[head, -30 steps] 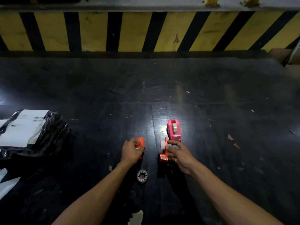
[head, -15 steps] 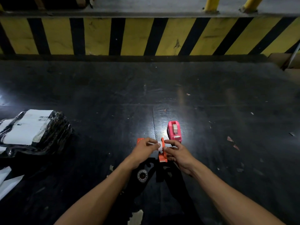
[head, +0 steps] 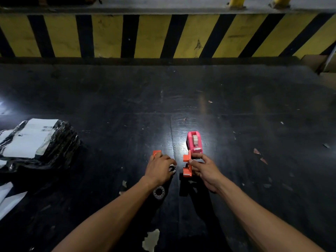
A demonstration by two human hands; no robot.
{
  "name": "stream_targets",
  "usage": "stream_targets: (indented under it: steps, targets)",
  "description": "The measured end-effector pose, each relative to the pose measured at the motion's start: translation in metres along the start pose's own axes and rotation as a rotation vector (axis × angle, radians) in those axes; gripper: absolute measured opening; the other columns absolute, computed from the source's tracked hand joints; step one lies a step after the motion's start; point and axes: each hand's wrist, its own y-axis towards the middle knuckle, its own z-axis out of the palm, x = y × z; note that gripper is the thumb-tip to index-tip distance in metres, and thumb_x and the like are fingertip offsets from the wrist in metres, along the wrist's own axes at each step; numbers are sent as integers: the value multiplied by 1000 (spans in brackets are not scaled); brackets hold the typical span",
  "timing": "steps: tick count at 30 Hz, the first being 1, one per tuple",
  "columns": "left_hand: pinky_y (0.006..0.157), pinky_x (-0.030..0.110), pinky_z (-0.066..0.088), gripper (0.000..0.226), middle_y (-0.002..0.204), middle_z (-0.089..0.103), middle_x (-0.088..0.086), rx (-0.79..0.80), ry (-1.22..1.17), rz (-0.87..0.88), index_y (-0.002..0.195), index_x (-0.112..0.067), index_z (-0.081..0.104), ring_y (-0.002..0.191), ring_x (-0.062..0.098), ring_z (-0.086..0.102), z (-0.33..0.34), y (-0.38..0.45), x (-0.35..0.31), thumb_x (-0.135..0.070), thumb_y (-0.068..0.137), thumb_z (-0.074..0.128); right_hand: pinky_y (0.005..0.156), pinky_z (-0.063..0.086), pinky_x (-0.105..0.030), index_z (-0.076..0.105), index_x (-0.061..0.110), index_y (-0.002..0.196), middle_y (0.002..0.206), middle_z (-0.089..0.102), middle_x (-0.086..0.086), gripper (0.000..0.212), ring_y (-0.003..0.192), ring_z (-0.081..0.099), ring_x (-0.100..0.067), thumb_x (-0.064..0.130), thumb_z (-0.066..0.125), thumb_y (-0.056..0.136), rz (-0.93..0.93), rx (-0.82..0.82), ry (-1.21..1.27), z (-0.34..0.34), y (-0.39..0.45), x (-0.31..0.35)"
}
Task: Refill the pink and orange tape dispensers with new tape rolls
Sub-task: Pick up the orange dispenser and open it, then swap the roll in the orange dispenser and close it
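The pink tape dispenser (head: pixel 194 141) stands upright on the dark floor with a tape roll in it. Just in front of it, my right hand (head: pixel 203 170) grips the opened orange dispenser (head: pixel 187 165), thumb and fingers on its right side. A separate orange piece (head: pixel 157 153) lies to the left, partly under my left hand (head: pixel 160 168). My left hand is closed on a small tape roll (head: pixel 172 169), of which only an edge shows at the fingertips. Another tape roll (head: pixel 159 192) with a red core lies flat on the floor below my left wrist.
A black plastic-wrapped parcel (head: pixel 34 142) with white labels lies at the left. White paper (head: pixel 7 197) sits at the lower left edge. A yellow-and-black striped kerb (head: pixel 163 37) runs across the back. Small scraps (head: pixel 258 153) dot the floor at the right.
My left hand has drawn back from the orange dispenser to the left, now with a small roll at its fingertips. My right hand has stayed on the dispenser.
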Motion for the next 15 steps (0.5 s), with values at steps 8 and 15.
stream_targets:
  steps: [8, 15]
  targets:
    - [86, 41, 54, 35, 116, 51, -2, 52, -292, 157, 120, -30, 58, 104, 18, 55, 5, -53, 22, -36, 86, 52, 63, 55, -28, 56, 6, 117, 94, 67, -17, 30, 74, 61, -23, 3, 63, 88, 2, -9, 8, -3, -1, -5]
    - [94, 39, 50, 37, 129, 50, 3, 159, -125, 223, 128, -32, 56, 111, 22, 47, 25, -82, 37, -32, 91, 56, 79, 56, -40, 57, 9, 117, 102, 68, -21, 30, 88, 64, -31, 4, 64, 88, 20, 14, 4, -3, -3, -12]
